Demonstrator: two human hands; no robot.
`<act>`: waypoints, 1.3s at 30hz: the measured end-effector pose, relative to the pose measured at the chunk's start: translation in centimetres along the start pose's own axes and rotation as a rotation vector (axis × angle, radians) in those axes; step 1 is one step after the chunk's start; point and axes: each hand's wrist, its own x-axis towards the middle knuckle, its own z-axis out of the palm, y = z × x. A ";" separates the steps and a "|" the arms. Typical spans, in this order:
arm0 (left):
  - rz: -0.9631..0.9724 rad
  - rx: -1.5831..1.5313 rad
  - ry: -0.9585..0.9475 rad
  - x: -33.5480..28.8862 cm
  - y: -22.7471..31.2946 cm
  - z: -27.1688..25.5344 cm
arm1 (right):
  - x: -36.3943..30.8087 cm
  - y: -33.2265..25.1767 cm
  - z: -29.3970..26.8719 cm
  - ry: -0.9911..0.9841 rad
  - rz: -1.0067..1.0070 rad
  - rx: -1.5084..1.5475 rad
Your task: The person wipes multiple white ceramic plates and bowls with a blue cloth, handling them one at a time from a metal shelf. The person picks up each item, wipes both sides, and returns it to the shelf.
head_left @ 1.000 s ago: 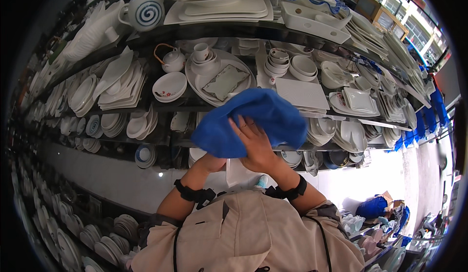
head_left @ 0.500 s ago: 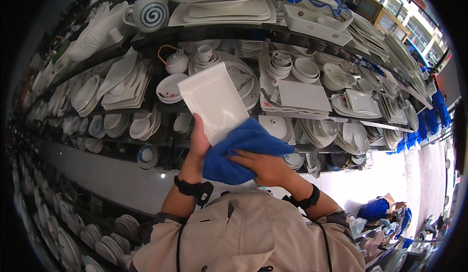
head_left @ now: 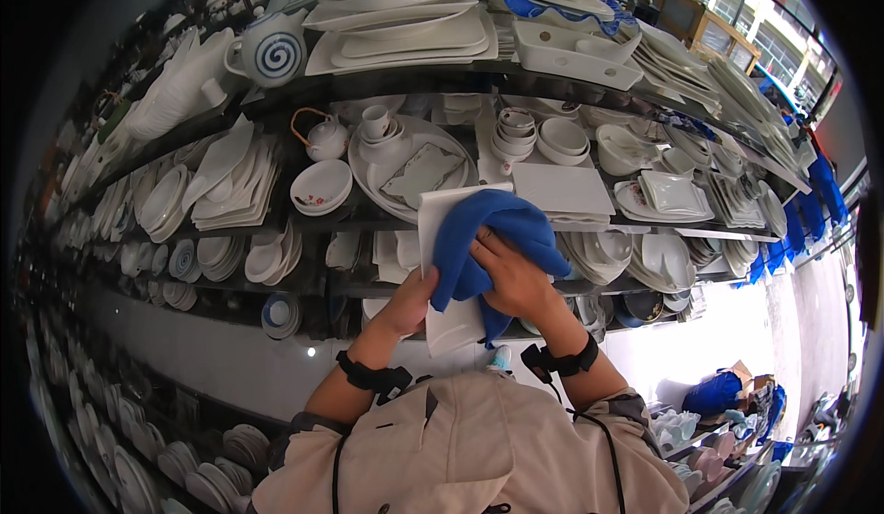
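A white rectangular plate [head_left: 451,330] is held up in front of my chest, before the shelves. My left hand [head_left: 411,300] grips its left edge, the fingers partly hidden behind it. Across the plate's face lies a bunched blue cloth [head_left: 470,238], covering most of it. My right hand [head_left: 511,273] is closed on the cloth and presses it against the plate; some fingertips are tucked into the folds. One corner of the cloth hangs below, beside the plate's lower right edge.
Dark shelves ahead carry stacked white dishes. On the middle shelf are a large oval platter [head_left: 366,169], a small teapot [head_left: 325,136] and bowls [head_left: 564,141]. A jug with a blue spiral [head_left: 276,51] stands above. More plates [head_left: 212,477] line the lower left; a blue bag [head_left: 714,394] lies right.
The plate has turned more upright and shifted lower right. My right hand has moved the cloth up over the plate's upper part. My left hand has moved right, still on the plate's edge.
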 end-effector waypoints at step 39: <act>0.357 0.444 0.245 1.4 3.2 3.0 | -2.1 -0.2 0.2 0.346 0.397 0.826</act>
